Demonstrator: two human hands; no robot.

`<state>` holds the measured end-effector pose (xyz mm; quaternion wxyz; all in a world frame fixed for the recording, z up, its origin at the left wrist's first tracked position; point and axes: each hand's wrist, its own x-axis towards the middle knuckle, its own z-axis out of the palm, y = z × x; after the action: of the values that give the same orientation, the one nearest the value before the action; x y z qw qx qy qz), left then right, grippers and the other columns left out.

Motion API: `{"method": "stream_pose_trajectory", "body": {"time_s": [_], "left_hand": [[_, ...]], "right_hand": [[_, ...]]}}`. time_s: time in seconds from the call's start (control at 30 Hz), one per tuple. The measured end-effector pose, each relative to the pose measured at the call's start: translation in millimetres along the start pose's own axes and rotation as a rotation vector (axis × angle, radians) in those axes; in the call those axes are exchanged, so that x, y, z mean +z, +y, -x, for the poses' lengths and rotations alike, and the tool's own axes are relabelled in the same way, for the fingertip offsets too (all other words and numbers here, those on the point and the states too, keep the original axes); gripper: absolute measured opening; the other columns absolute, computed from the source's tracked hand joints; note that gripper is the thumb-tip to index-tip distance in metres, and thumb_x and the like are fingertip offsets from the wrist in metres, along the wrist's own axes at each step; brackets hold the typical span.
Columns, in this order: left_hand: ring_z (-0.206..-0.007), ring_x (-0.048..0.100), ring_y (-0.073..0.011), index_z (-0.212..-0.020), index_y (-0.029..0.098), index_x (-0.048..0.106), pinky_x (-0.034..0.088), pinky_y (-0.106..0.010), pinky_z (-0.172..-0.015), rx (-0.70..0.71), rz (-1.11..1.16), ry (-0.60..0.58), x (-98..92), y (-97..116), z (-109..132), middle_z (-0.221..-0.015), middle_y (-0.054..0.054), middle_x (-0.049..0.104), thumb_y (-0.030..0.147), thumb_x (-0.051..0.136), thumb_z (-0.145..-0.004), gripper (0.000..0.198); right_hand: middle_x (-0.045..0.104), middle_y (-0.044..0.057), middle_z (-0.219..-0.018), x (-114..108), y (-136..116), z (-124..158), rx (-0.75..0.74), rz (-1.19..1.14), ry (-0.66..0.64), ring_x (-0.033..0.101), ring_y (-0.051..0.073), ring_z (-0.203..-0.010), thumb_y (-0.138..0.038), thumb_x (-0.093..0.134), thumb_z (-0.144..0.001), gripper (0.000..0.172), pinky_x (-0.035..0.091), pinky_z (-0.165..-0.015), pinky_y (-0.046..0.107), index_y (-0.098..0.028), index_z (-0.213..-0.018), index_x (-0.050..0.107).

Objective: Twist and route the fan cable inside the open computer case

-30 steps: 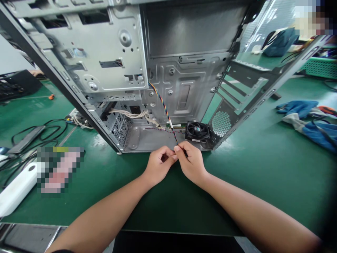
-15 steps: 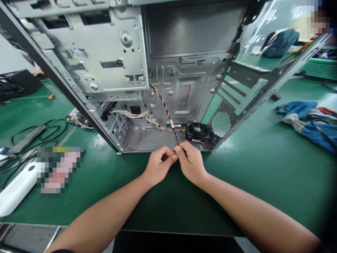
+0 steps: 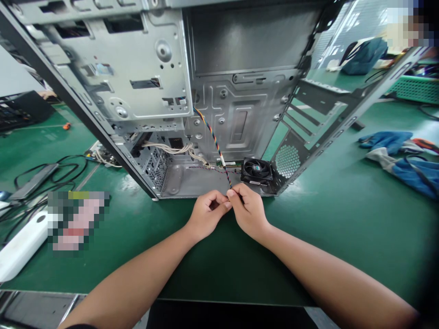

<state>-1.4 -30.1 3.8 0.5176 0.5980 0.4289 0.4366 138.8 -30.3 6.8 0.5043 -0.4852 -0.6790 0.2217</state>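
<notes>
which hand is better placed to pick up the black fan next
Right, probably. The right hand sits right beside the black fan; the left hand is farther off. Both pinch the twisted cable, so it must first let go.

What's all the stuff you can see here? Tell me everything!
computer case: one, silver-grey, open, upright mid-table
twisted cable: one, many-coloured, from the case down to the fingers
fan: one, black, case floor, right
wire bundle: one, pale, inside case, low left
table: one, green, under everything
cloths: a heap, blue, right
cables: several, black, left
device: one, white, near left edge
bag: one, dark blue, far right
left hand: one, pinching the cable's end
right hand: one, pinching the cable's end
</notes>
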Motion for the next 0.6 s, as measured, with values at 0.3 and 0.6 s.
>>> {"method": "stream_pose_trajectory", "body": {"time_s": [0.3,0.6], "left_hand": [[-0.055,0.044,-0.0082,-0.071,0.016,0.056,0.034,-0.022,-0.054,0.050,-0.102,0.023,1.4,-0.4,2.0,-0.063,0.004,0.054,0.029,0.066,-0.079,0.018],[-0.057,0.041,-0.0082,-0.070,0.016,0.054,0.032,-0.022,-0.055,0.019,-0.082,0.000,-0.1,-1.4,0.7,-0.062,0.004,0.050,0.032,0.063,-0.081,0.021]], "right_hand": [[0.051,-0.003,-0.060,0.1,1.7,0.3,0.012,-0.005,-0.010,0.047,0.011,-0.055,-0.025,0.047,-0.091,0.022,0.035,-0.053,0.024,-0.020,-0.070,0.050],[0.049,-0.003,-0.062,0.8,2.7,0.4,0.002,-0.004,-0.019,0.046,0.011,-0.057,-0.024,0.045,-0.092,0.022,0.035,-0.054,0.024,-0.020,-0.070,0.047]]}}
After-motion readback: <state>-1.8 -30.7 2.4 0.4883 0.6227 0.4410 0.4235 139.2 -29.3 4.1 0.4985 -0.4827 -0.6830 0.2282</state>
